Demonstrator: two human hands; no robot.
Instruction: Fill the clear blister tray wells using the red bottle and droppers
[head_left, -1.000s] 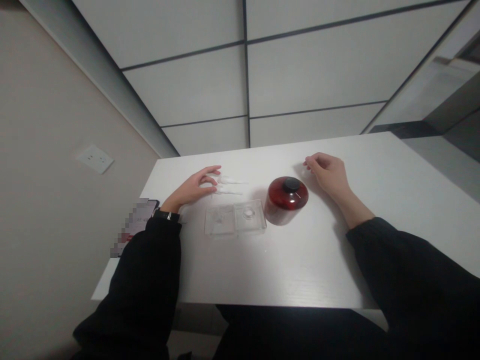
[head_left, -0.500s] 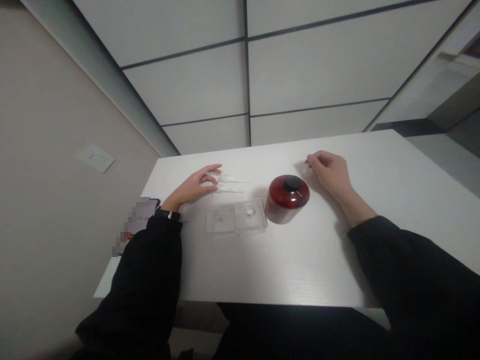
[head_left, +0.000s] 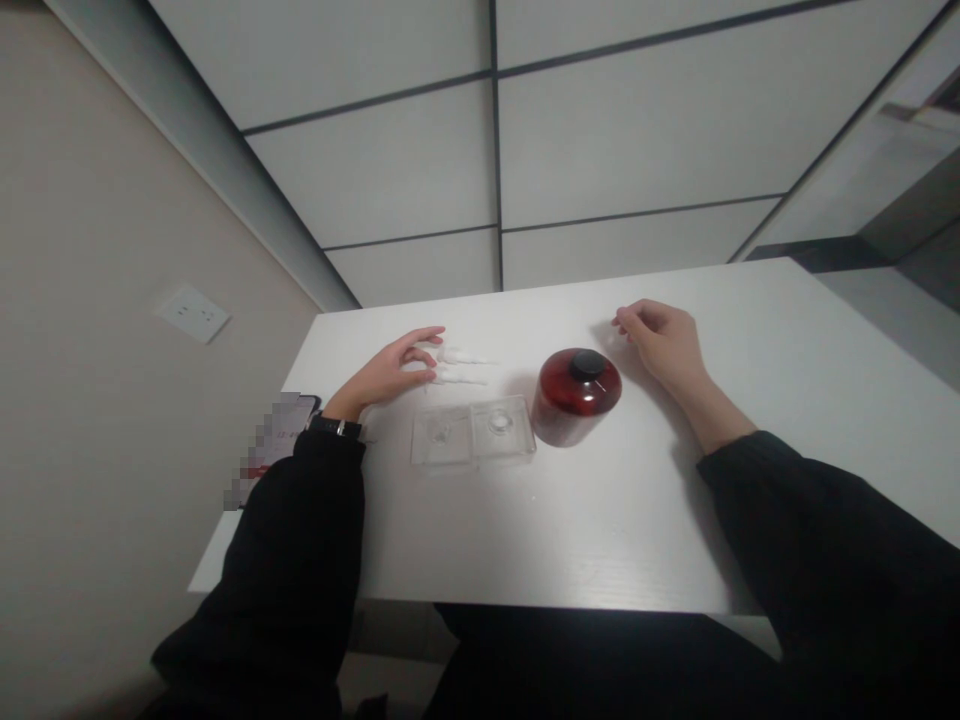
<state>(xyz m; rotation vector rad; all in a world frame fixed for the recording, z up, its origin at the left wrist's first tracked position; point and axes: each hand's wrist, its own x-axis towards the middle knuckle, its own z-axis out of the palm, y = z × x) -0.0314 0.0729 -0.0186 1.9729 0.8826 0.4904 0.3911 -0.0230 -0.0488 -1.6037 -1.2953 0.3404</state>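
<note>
Bench [head_left: 637, 540]: left hand [head_left: 391, 372] half-open, no firm hold visible, fingertips at two slender white pieces [head_left: 456, 378]. Right hand [head_left: 666, 340] loosely curled beside red bottle [head_left: 577, 400], contents hidden. Seemingly a pause; lifting either piece would need a pinch.

No word, brand or number can be read with certainty. On the screen of the phone [head_left: 283, 424], which lies at the left edge of the table [head_left: 525, 550], there is a row of small marks that look like digits, but they are too blurred to tell. Coarse square blocks cover one part of this screen.
</note>
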